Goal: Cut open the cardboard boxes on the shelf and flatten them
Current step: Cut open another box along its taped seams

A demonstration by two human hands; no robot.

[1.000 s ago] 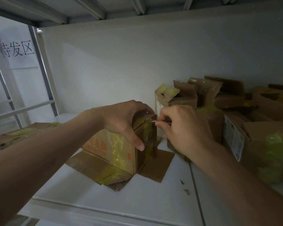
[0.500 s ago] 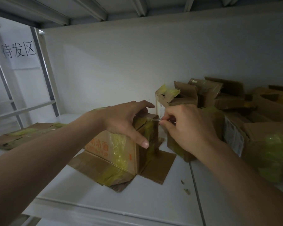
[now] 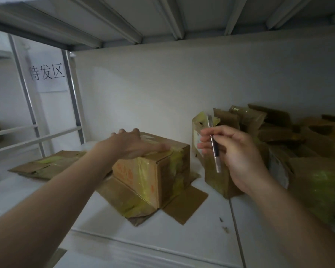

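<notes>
- The left hand lies flat on top of the cardboard box. Its fingers are straight and it grips nothing.
- The box sits right under that hand, on the white shelf. It has yellow tape and orange letters on it.
- The bottom flaps of the box are spread out flat on the shelf, below and around the hand.
- The right hand is up in the air, just to the right of the box and not touching it.
- Its fingers are curled round a thin silver knife. The knife stands almost straight up, and its top pokes out above the hand.
- I cannot tell if the blade is out.
- Behind the right hand stands another taped box. A pile of more boxes lies to its right.
- Far to the left of the left hand lies some flat cardboard.
</notes>
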